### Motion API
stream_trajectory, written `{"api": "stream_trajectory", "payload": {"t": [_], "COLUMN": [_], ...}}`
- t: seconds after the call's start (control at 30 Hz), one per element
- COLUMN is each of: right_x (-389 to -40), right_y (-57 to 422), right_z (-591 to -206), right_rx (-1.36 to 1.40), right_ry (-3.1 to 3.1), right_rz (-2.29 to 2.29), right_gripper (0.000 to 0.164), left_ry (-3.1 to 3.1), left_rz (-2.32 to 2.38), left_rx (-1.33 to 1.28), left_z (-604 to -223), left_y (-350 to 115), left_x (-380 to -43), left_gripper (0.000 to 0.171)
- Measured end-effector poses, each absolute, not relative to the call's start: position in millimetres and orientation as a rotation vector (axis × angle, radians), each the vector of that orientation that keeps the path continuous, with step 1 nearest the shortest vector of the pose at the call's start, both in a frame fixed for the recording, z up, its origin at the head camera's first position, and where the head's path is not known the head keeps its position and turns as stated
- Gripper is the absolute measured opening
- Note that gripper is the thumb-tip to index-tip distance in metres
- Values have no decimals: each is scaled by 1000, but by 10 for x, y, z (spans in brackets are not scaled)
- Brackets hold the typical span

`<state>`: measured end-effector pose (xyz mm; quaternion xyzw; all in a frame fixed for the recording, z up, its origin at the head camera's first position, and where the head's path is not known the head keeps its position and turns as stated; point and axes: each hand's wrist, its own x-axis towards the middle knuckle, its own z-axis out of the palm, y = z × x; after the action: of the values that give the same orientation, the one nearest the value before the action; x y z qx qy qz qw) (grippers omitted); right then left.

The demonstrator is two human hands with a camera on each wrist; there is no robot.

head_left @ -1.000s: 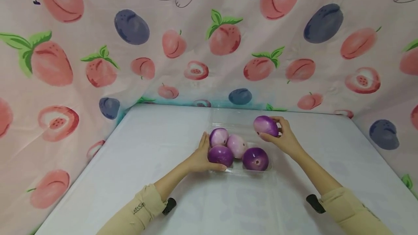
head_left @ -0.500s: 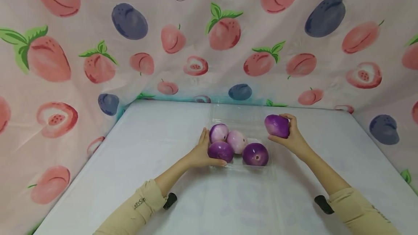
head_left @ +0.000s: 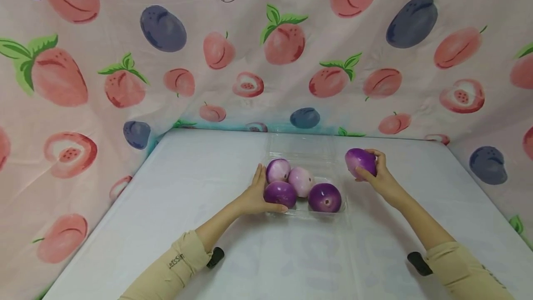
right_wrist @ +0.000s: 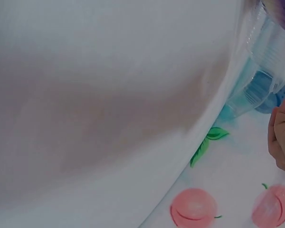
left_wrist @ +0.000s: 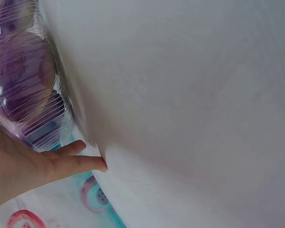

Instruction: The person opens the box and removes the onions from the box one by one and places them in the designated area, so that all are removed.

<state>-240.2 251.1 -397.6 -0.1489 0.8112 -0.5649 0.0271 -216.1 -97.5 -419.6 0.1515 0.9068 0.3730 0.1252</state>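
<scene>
A purple onion [head_left: 360, 163] is in my right hand [head_left: 381, 175], held up to the right of a clear plastic box. In the right wrist view that hand [right_wrist: 282, 135] shows only in part at the right edge. The clear plastic box [head_left: 306, 214] contains several purple-and-white onions [head_left: 325, 197], and its lid [head_left: 300, 145] lies folded back. My left hand [head_left: 254, 198] rests against the box's left side, fingers straight and thumb along the front. In the left wrist view, straight fingers [left_wrist: 78, 164] extend beside the ribbed box wall.
White cloth covers the table [head_left: 200, 170]. Behind and at both sides hangs a fruit-printed curtain [head_left: 233, 27], which meets the table's back edge. Black objects [head_left: 215, 258] show at both sleeve cuffs.
My right hand has moved right with the onion, away from above the box, and the onion has turned in its fingers. The left hand stays at the box.
</scene>
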Motion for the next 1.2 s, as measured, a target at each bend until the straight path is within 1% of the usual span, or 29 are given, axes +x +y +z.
{"api": "stream_trajectory", "payload": {"t": [0.17, 0.5, 0.8, 1.2], "right_x": [-2428, -2502, -2665, -2853], "right_y": [2579, 2652, 2687, 2701], "right_z": [-3987, -4040, -4113, -4232], "right_rx": [-453, -411, -324, -316], "right_ry": [2544, 2720, 2828, 2877], "right_rz": [-1643, -1501, -1397, -1303], "right_gripper": [59, 76, 90, 91], "left_ry": [2640, 2614, 2612, 2621], "left_rz": [1081, 1094, 1068, 1087], "left_rx": [449, 450, 447, 440], "left_z": [-4198, -4185, -4162, -4173], "left_y": [-968, -963, -967, -955], "left_x": [-2174, -2188, -2208, -2194], "left_gripper": [129, 131, 132, 131]}}
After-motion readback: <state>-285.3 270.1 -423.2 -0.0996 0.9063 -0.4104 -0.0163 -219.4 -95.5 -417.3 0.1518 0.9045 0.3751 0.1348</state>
